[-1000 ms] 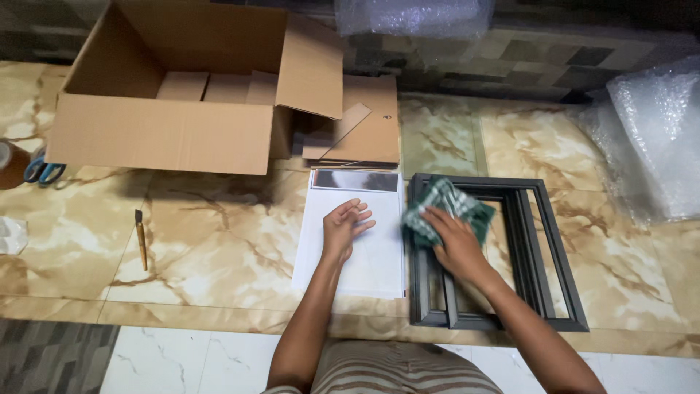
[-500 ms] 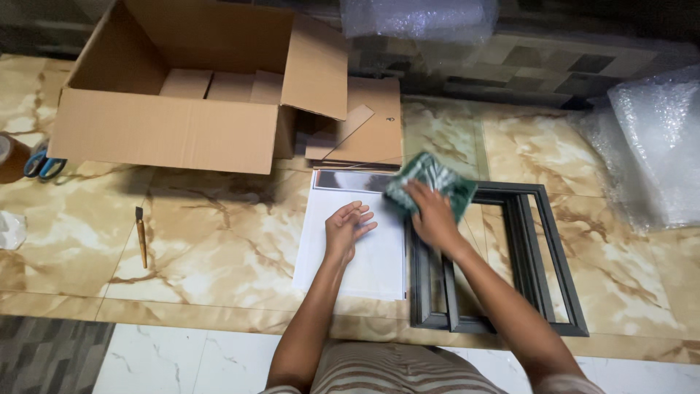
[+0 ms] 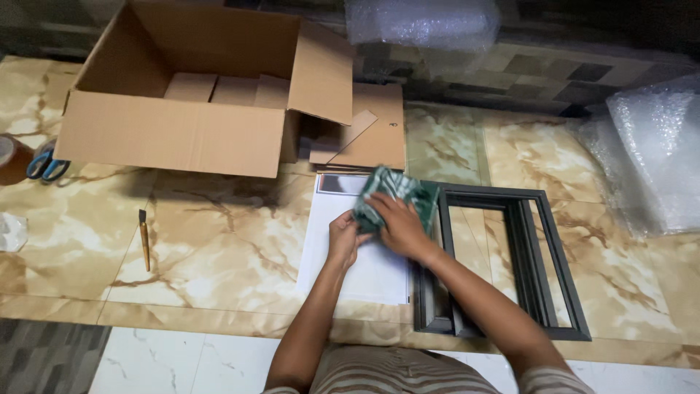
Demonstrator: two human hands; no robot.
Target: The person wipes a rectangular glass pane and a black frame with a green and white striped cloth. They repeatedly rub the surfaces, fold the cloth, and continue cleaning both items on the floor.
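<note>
- Green cloth (image 3: 394,195) is clenched in our right hand (image 3: 399,228), on the white sheet (image 3: 364,266).
- Left hand (image 3: 343,239) rests flat beside the cloth.
- Marble floor (image 3: 219,241); cardboard box (image 3: 197,109) beyond the cloth.

Floor (image 3: 219,248): marble-look tiles, beige w/ brown veins; a paler white strip runs along the frame bottom, grey patch at bottom left. Lying on it: open cardboard box (image 3: 175,135) upper left, flaps up. Flat cardboard pieces (image 3: 372,138) stacked just right of the box, top centre. White sheet (image 3: 364,263) at centre, dark strip at its top edge. Dark picture frame (image 3: 525,263) right of centre, touching the sheet's right side. Bubble wrap (image 3: 656,160) at right edge, more (image 3: 423,22) at top centre. Small brush (image 3: 144,239) left of centre. Blue-handled scissors (image 3: 45,164) & tape roll (image 3: 11,157) at far left edge.
</note>
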